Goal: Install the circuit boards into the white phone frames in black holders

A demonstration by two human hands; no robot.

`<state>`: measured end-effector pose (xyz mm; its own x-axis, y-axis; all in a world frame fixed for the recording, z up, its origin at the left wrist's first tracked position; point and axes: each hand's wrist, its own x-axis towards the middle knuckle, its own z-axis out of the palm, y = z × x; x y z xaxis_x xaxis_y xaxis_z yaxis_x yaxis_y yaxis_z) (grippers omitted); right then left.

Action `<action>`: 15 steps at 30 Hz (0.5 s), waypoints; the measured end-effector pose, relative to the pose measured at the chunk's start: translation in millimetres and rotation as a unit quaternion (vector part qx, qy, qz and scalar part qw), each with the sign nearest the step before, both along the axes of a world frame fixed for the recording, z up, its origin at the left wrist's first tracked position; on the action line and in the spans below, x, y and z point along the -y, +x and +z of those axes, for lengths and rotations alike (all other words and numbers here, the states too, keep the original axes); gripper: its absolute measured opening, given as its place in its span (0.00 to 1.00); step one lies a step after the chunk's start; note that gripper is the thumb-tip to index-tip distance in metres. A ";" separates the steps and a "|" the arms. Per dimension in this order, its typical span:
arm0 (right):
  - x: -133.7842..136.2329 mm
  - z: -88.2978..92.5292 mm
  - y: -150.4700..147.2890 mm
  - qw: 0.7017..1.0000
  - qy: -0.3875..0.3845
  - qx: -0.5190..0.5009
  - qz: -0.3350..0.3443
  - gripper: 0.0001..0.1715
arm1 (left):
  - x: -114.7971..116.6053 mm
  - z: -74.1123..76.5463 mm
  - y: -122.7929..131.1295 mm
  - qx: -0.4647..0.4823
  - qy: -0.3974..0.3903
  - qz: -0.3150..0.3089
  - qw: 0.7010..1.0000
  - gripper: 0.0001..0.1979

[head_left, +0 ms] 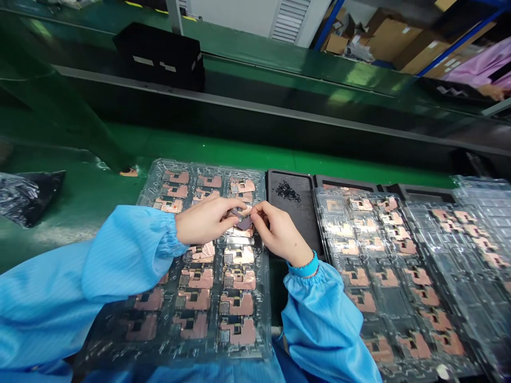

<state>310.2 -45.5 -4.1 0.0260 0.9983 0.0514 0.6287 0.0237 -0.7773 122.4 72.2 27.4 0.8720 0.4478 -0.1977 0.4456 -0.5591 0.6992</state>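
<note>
Over a clear plastic tray [261, 298] of copper-coloured circuit boards, both hands meet at one small circuit board [244, 223] that shows a dark grey face. My left hand [207, 218] comes from the left and pinches the board between thumb and fingers. At its right edge my right hand [281, 234] is closed, thumb against forefinger; whatever sits between those fingertips is too small to make out. Just right of the tray stands a black tray [299, 218] with a heap of tiny black pieces [288, 190] near its back.
More clear trays with boards, one nearer [383, 295] and one farther [459, 260], stand on the right. A black plastic bag [30, 197] lies at far left. Behind the green bench run a grey rail [279, 110] and a shelf with a black bin [159, 56]. A person's pink sleeve [479, 64] shows at upper right.
</note>
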 end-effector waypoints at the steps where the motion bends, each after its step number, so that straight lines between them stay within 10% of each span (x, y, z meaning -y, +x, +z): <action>1: -0.1 -0.4 0.2 1.000 -0.003 -0.006 -0.001 0.09 | -0.6 0.5 -0.4 0.003 -0.004 -0.002 1.000 0.19; 15: 1.4 3.5 -6.4 0.999 -0.020 -0.020 -0.027 0.09 | -3.8 3.2 -2.0 0.001 -0.047 0.002 0.999 0.21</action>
